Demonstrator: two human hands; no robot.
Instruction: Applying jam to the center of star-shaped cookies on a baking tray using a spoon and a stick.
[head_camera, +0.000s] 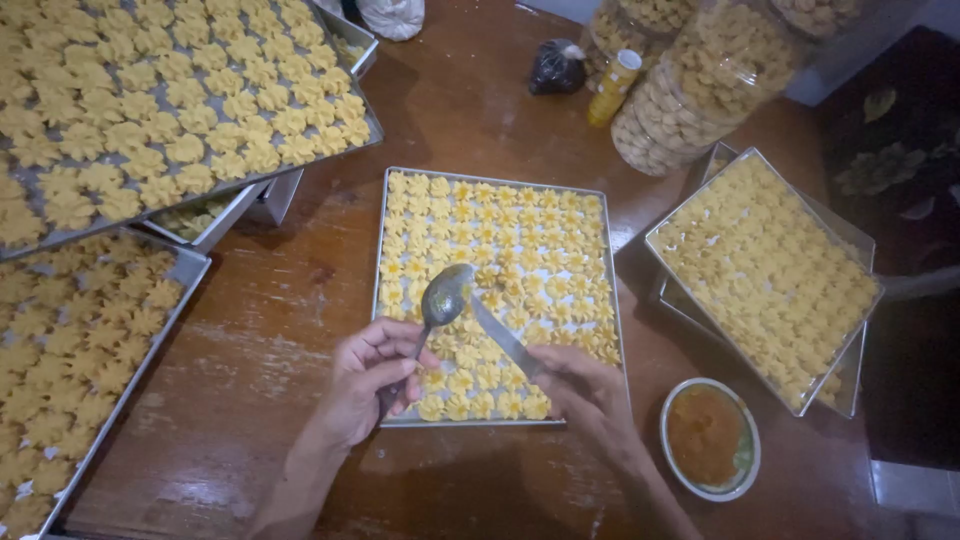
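We hold a metal spoon (443, 297) in our left hand (368, 385), its bowl raised over the near half of the middle tray (380, 300), and a table knife (505, 338) in our right hand (588, 390), the blade slanting up toward the spoon so that its tip sits just beside the bowl; both hands are closed around their handles. A dab of something yellowish seems to lie in the spoon, though it is too small for us to be sure. Beneath them the tray is filled edge to edge with small yellow flower-shaped cookies (520, 240), and many of them carry a darker orange dot at the centre; we judge that most of this tray has been dotted already, with perhaps the nearest rows under our hands left, but the hands hide those. To the right, near our right hand, stands a small bowl of orange paste (706, 435), about full. Farther out, the tabletop (270, 350) carries more trays: a stacked pair on the right (765, 265) and three on the left (180, 110) whose cookies look plain and paler. At the far edge stand large clear jars of cookies (700, 90), a small yellow bottle (612, 88) and a dark tied bag (556, 68).
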